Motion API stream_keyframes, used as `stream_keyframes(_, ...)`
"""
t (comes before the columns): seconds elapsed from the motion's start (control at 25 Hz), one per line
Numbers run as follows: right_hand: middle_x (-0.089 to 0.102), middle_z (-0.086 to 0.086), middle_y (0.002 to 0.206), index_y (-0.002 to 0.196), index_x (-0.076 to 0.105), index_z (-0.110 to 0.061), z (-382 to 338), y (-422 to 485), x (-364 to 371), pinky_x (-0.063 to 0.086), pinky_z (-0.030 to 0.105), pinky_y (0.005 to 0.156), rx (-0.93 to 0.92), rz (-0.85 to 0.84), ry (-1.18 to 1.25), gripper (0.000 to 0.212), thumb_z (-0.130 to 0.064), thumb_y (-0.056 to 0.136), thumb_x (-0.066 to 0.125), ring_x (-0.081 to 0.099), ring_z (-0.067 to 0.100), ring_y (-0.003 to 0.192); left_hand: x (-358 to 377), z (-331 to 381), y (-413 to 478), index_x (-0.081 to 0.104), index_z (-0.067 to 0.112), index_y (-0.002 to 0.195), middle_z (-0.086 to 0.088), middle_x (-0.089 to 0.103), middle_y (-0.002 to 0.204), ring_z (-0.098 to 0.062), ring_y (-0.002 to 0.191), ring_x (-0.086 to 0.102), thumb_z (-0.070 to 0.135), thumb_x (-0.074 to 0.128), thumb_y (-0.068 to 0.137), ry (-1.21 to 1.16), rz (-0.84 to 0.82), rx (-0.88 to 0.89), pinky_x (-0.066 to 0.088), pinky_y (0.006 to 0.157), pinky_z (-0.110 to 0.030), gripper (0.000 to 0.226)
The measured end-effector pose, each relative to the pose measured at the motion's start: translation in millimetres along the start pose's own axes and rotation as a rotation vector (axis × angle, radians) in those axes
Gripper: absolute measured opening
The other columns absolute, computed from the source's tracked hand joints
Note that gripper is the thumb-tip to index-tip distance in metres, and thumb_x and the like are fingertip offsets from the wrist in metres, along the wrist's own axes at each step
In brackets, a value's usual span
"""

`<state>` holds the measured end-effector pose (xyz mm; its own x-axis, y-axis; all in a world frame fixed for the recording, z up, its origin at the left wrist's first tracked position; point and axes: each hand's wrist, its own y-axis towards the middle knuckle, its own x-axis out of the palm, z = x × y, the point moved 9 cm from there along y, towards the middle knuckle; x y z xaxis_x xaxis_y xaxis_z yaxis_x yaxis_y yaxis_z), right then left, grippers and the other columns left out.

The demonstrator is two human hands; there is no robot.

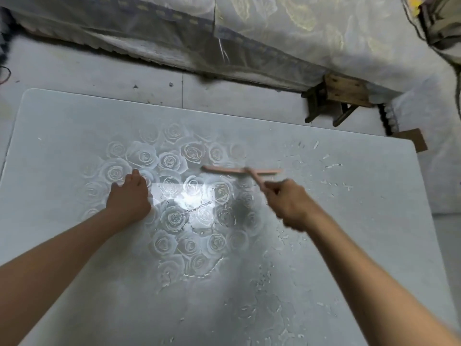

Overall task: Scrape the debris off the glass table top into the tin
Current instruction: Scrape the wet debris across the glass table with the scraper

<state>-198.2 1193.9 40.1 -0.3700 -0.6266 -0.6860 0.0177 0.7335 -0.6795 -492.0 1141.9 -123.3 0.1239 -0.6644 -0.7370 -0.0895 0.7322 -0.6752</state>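
Note:
A frosted glass table top with a white rose pattern fills most of the view. My right hand grips the handle of a pink T-shaped scraper, whose blade lies across the glass just beyond the hand; both are motion-blurred. My left hand rests on the glass at the left of the rose pattern, fingers loosely bent. White flakes of debris are scattered over the right side and the near part of the glass. No tin is in view.
A fabric-covered bed or sofa runs along the far side. A small wooden stool stands on the tiled floor beyond the table's far right corner, with a brown cardboard piece beside that corner.

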Motion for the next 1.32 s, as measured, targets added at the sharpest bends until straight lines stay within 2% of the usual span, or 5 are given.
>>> stream_keyframes(0.2, 0.069, 0.01, 0.093, 0.117, 0.06, -0.03, 31.0, -75.0, 40.3, 0.054, 0.04, 0.073, -0.033, 0.016, -0.21, 0.037, -0.044, 0.1, 0.031, 0.063, 0.032, 0.078, -14.4, -8.4, -14.2, 0.03, 0.0, 0.138, -0.015, 0.015, 0.155, -0.029, 0.139, 0.029, 0.012, 0.05, 0.088, -0.198, 0.069, 0.047, 0.024, 0.111, -0.051, 0.056)
stream_keyframes(0.32, 0.068, 0.007, 0.084, 0.129, 0.044, -0.042, 4.5, -106.6, 28.8, 0.047, 0.037, 0.064, -0.248, 0.171, -0.363, 0.032, -0.044, 0.1, 0.029, 0.061, 0.035, 0.081, -20.0, -10.6, -41.0, 0.021, 0.001, 0.147, -0.01, 0.004, 0.161, -0.024, 0.147, 0.015, 0.004, 0.048, 0.086, -0.327, 0.194, 0.078, 0.01, 0.116, -0.048, 0.067)
stream_keyframes(0.64, 0.062, 0.013, 0.089, 0.131, 0.037, -0.022, -149.2, -136.4, 162.9, 0.021, 0.031, 0.053, -0.933, -0.057, -0.783, 0.034, -0.024, 0.098, 0.041, 0.056, 0.034, 0.072, 41.9, -81.0, -131.9, 0.025, 0.001, 0.147, -0.013, 0.012, 0.159, -0.024, 0.148, 0.011, 0.0, 0.044, 0.087, -0.463, 0.311, -0.091, 0.011, 0.117, -0.046, 0.063)
stream_keyframes(0.96, 0.04, 0.0, 0.068, 0.091, 0.031, -0.028, -132.5, -132.5, 179.2, 0.027, 0.028, 0.049, -0.628, -0.176, -0.759, 0.015, -0.027, 0.091, 0.046, 0.039, 0.024, 0.061, 120.8, -163.1, -209.4, 0.04, -0.01, 0.136, -0.024, 0.032, 0.15, -0.037, 0.139, 0.032, -0.01, 0.051, 0.079, -0.533, 0.273, -0.259, 0.028, 0.107, -0.057, 0.057)
stream_keyframes(1.32, 0.05, -0.002, 0.07, 0.097, 0.045, -0.025, -112.7, -166.4, 133.4, 0.035, 0.029, 0.054, -0.531, -0.091, -1.028, 0.019, -0.039, 0.1, 0.032, 0.051, 0.024, 0.064, 152.1, -183.8, -239.3, 0.035, -0.007, 0.14, -0.021, 0.022, 0.155, -0.032, 0.144, 0.022, -0.001, 0.051, 0.084, -0.587, 0.267, -0.303, 0.023, 0.109, -0.049, 0.058)
